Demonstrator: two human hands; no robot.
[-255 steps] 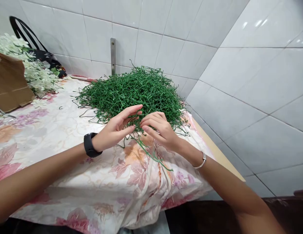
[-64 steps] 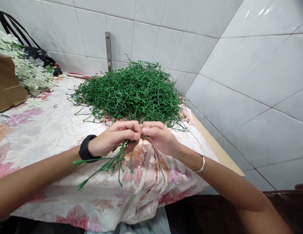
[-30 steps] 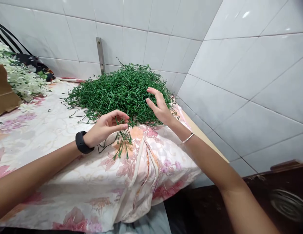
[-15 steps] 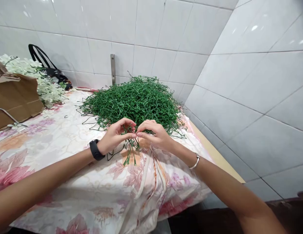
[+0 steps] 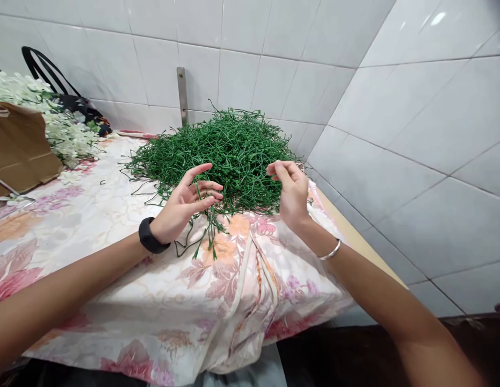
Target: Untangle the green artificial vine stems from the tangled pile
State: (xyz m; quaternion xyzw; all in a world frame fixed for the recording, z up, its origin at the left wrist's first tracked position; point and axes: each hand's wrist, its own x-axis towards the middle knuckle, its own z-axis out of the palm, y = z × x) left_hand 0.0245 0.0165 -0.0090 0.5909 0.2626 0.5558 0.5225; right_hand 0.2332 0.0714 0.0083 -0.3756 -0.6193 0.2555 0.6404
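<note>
Several thin green artificial stems (image 5: 211,228) hang from my left hand (image 5: 185,201), between its thumb and fingers. The index finger of that hand is lifted away from the others. My right hand (image 5: 292,191) is apart from it, over the right side of a large tangled pile of green artificial stems (image 5: 229,153). Its thumb and fingertips are pinched together, and whatever is between them is too small or hidden to make out. Below my left hand, the held stems dangle over the floral tablecloth (image 5: 132,290).
White artificial flowers (image 5: 68,134) lie at the far left behind a brown cardboard box (image 5: 22,148). A black bag (image 5: 82,110) leans by the tiled wall (image 5: 153,70). A metal bracket (image 5: 182,97) is fixed behind the pile. Another tiled wall (image 5: 427,161) bounds the right side.
My hands were together at the stems in front of the pile. The right has moved away, right and up to the pile. The left has opened its fingers somewhat, with stems still in it.
</note>
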